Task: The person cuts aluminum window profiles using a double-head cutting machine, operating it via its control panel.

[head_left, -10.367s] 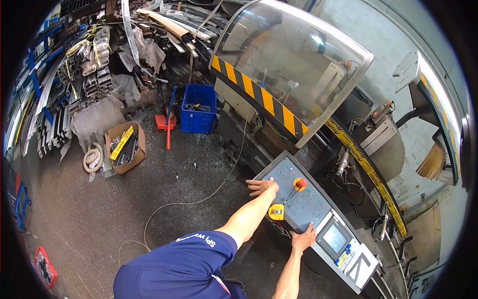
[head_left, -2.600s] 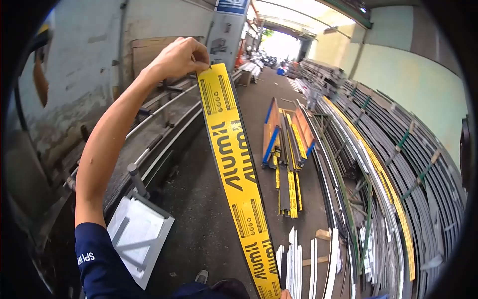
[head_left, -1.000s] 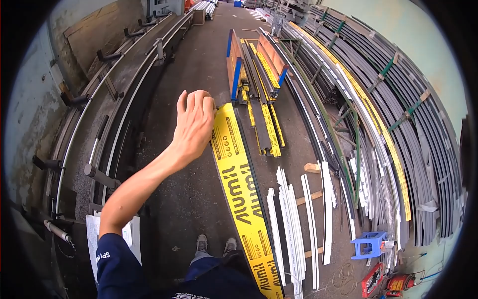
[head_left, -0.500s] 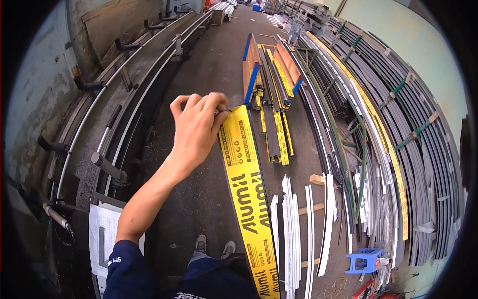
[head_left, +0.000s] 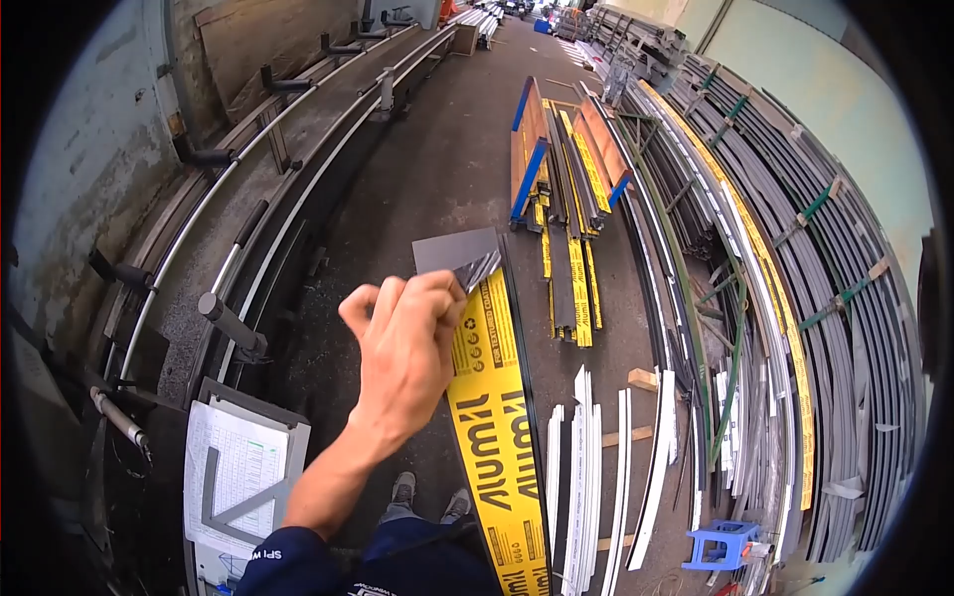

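My left hand [head_left: 402,343] is closed in a pinch on the loose end of a yellow protective film [head_left: 500,437] printed with "Alumil". The film lies along a long dark profile that runs from the bottom edge up to the middle of the view. At the profile's far end, a bare grey face [head_left: 445,250] shows beyond my fingers, and the lifted film corner folds back with its dark underside up. Further down, the film lies flat on the profile. My right hand is out of view.
On the left stand a long bench with rollers [head_left: 227,323] and a sheet of paper with an angle-shaped tool [head_left: 238,467]. A cart [head_left: 532,164] holds yellow-wrapped profiles ahead. White strips [head_left: 586,477], a blue stool [head_left: 723,544] and racked profiles [head_left: 795,228] are on the right.
My left hand has drawn back toward me, pulling the film end off the profile and baring its grey far end. The camera view has shifted slightly.
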The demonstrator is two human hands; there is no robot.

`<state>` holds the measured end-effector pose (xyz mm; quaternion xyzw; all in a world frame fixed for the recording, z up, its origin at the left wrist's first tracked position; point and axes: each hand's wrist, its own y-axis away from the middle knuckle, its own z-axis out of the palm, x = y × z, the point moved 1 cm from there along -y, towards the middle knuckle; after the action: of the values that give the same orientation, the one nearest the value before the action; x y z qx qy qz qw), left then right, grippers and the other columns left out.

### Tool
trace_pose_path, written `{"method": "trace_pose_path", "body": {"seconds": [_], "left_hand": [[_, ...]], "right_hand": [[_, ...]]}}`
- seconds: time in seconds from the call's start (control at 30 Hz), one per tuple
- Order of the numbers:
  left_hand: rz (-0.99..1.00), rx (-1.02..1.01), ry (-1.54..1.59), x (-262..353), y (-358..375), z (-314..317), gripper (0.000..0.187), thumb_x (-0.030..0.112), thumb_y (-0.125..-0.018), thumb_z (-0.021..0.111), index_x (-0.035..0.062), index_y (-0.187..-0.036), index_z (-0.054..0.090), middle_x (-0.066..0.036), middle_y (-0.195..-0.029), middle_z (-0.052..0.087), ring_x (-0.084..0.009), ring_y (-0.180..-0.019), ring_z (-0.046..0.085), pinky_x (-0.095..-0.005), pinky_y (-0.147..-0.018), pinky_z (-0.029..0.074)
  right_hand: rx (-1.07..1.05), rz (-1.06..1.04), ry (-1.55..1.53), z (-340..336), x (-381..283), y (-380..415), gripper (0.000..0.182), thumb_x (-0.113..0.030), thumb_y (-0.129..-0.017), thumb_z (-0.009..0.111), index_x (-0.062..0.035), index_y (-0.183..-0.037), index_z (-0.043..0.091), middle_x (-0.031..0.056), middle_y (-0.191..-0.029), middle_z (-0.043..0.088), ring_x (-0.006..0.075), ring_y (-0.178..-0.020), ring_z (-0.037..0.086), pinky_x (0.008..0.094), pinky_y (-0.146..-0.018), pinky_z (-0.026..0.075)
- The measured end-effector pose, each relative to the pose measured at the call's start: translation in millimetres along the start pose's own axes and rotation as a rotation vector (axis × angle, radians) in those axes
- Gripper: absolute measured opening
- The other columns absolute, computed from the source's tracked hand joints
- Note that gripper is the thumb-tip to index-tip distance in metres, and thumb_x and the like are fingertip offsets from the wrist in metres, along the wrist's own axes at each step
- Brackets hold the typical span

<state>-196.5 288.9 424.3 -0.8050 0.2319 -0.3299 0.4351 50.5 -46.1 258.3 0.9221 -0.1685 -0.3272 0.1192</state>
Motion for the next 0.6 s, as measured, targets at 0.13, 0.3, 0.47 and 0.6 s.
{"method": "trace_pose_path", "body": {"seconds": [0.13,0.3,0.47,0.6], "left_hand": [[0.000,0.102,-0.004,-6.3,10.3,-24.9,0.032,-0.004,-0.076,0.073,0.0100,-0.090,0.047,0.002,-0.093,0.066,-0.0143,-0.066,0.047,-0.0358,-0.081,0.029],[0.022,0.210,0.036,-15.3,5.3,-27.9,0.035,-0.003,-0.075,0.078,0.0102,-0.088,0.048,-0.002,-0.097,0.068,-0.0152,-0.069,0.049,-0.0342,-0.083,0.031],[-0.091,0.055,0.097,-60.4,-24.4,-40.5,0.050,0.014,-0.071,0.082,0.0065,-0.117,0.061,-0.013,-0.120,0.053,-0.0234,-0.100,0.053,-0.0389,-0.090,0.044],[-0.051,-0.060,0.047,-89.1,-39.8,-51.9,0.061,0.034,-0.069,0.083,0.0118,-0.123,0.066,-0.013,-0.126,0.050,-0.0273,-0.108,0.052,-0.0406,-0.095,0.044]], "right_hand": [[-0.023,-0.029,0.020,9.3,-7.6,-11.7,0.066,-0.040,-0.086,0.065,-0.0127,-0.139,0.036,0.0236,-0.136,0.037,0.0438,-0.126,0.037,0.0459,-0.106,0.032],[-0.048,-0.054,0.038,12.9,-12.4,-25.3,0.067,-0.041,-0.087,0.064,-0.0135,-0.140,0.035,0.0234,-0.138,0.036,0.0435,-0.128,0.035,0.0456,-0.107,0.031],[-0.052,-0.033,0.039,29.0,-26.9,-37.9,0.068,-0.042,-0.087,0.064,-0.0144,-0.142,0.034,0.0232,-0.140,0.035,0.0432,-0.130,0.034,0.0453,-0.109,0.030],[-0.058,0.007,0.039,44.3,-34.4,-45.1,0.069,-0.043,-0.088,0.063,-0.0150,-0.143,0.033,0.0230,-0.142,0.034,0.0429,-0.132,0.033,0.0451,-0.110,0.030]]}}
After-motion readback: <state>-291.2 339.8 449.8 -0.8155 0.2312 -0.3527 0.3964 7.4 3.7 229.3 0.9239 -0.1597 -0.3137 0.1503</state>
